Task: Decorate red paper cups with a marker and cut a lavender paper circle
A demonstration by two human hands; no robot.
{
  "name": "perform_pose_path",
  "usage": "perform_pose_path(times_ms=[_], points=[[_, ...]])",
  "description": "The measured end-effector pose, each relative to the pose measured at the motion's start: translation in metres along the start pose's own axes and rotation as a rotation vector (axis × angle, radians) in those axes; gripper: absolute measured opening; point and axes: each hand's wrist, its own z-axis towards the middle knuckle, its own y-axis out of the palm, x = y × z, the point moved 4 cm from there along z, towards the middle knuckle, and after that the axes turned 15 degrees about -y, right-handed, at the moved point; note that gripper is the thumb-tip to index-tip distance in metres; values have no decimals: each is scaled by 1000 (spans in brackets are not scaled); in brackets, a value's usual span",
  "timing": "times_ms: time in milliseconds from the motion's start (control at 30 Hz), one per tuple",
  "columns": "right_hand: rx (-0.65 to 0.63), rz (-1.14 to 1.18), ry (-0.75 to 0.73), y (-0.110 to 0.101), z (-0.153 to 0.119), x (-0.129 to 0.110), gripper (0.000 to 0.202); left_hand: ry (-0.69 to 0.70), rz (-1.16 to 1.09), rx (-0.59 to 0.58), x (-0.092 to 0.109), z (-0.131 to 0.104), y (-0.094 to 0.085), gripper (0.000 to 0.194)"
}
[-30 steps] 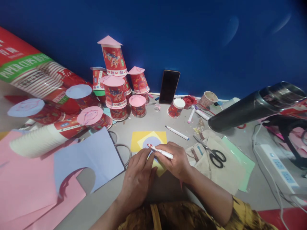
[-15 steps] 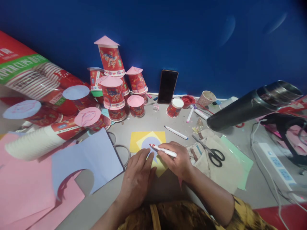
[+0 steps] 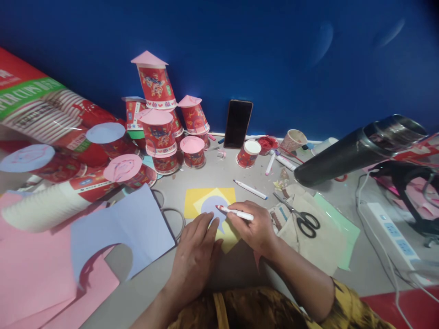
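Note:
A lilac paper cutout (image 3: 213,204) lies on yellow paper (image 3: 230,238) in front of me. My left hand (image 3: 196,249) rests flat with its fingers out, the fingertips on the left edge of the cutout. Between the thumb and fingers of my right hand (image 3: 253,226) is a white marker pen (image 3: 242,214) with a red tip. That tip points left and is over the cutout; whether it touches the paper I cannot tell. Beyond my right hand lies another white marker with a blue end (image 3: 250,189).
Red paper cups with pink paper tops (image 3: 158,132) stand stacked at the back left. A phone (image 3: 238,123) leans on the blue wall. To the right are scissors (image 3: 307,225), a dark thermos (image 3: 336,157) and a power strip (image 3: 393,235). Lilac paper (image 3: 137,224) lies left.
The marker tip has shifted slightly to the right over the cutout, with my right hand around the pen. My left hand stays in place. The whole view has moved a little.

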Motion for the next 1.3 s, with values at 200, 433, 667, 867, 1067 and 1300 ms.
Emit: perform_pose_path(times_ms=[200, 433, 667, 867, 1067, 1300], points=[[38, 28, 32, -4, 5, -2, 16, 15, 31, 2, 1, 1, -1, 33], [15, 50, 39, 3, 4, -3, 17, 35, 41, 12, 1, 1, -1, 33], [39, 18, 87, -8, 8, -1, 19, 20, 20, 15, 0, 0, 0, 33], [55, 15, 118, -14, 11, -2, 18, 18, 15, 20, 0, 0, 0, 34], [49, 71, 118, -8, 11, -4, 19, 17, 18, 8, -1, 0, 0, 34], [13, 137, 112, 0, 10, -4, 17, 22, 22, 11, 0, 0, 0, 33]])
